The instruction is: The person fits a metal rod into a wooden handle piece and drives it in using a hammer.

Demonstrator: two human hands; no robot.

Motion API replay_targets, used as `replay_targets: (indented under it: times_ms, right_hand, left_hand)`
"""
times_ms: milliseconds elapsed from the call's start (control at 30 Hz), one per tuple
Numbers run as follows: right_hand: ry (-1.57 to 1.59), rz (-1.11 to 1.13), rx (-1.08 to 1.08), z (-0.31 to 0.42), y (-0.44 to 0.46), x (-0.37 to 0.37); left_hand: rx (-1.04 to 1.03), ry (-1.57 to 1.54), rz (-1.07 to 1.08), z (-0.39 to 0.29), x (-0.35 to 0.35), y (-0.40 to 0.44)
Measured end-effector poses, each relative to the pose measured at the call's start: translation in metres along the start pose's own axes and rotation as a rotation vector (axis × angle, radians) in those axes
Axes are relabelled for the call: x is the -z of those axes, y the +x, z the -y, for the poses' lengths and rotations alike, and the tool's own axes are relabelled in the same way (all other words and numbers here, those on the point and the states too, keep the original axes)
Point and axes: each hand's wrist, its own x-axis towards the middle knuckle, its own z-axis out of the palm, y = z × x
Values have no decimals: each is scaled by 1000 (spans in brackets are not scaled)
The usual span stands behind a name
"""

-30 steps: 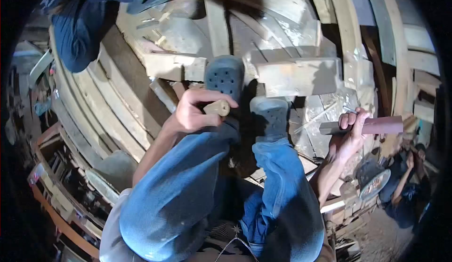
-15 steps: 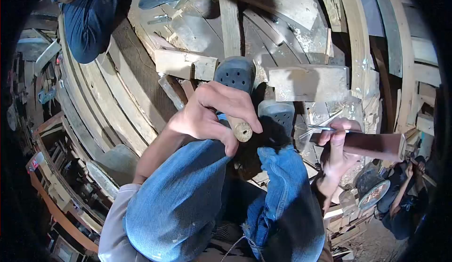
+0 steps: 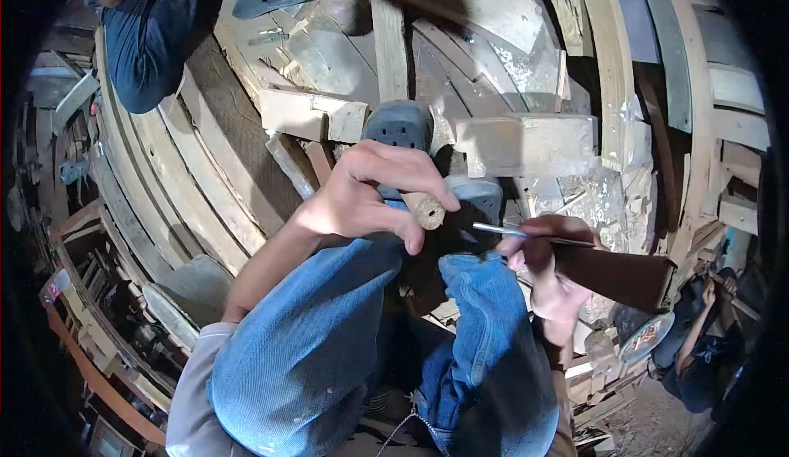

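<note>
My left hand (image 3: 374, 190) is closed around a round wooden handle (image 3: 425, 210), its cut end facing up with a small dark hole in the middle. This hand is over my left knee. My right hand (image 3: 552, 264), above the right knee, pinches a slim silver rod (image 3: 496, 229) whose tip points left toward the handle without touching it. In that same hand is a flat brown block (image 3: 620, 274), jutting out to the right. Whether the rod is a pen or a metal tool, I cannot tell.
Dark clogs (image 3: 399, 124) are on my feet, with pale wood offcuts (image 3: 526, 145) just beyond. Long planks (image 3: 205, 161) lie at the left and more boards (image 3: 612, 62) at the right. One person's knee (image 3: 140, 62) is at upper left; another person (image 3: 699, 350) sits at far right.
My right hand has moved left and slightly down, bringing the silver rod closer to the handle's end; the brown block came along and tilted. My left hand keeps its hold.
</note>
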Motion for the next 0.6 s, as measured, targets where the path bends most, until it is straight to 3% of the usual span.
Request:
replay_targets:
  times_ms: [67, 133, 167, 233, 333, 367, 600]
  right_hand:
    - [-132, 87, 57, 7, 8, -1]
    - [-199, 99, 289, -3, 11, -5]
    - [-202, 99, 287, -1, 10, -3]
    - [-302, 153, 59, 6, 10, -2]
    - [-444, 234, 217, 8, 19, 2]
    - [-322, 160, 56, 9, 13, -2]
    - [-297, 98, -67, 7, 15, -10]
  left_hand:
    - [116, 95, -14, -6, -2, 0]
    - [91, 98, -3, -4, -2, 1]
    - [82, 112, 1, -4, -3, 1]
    - [73, 133, 1, -4, -4, 2]
    - [103, 146, 16, -6, -6, 3]
    - [80, 159, 7, -4, -7, 4]
    - [120, 208, 33, -1, -4, 1]
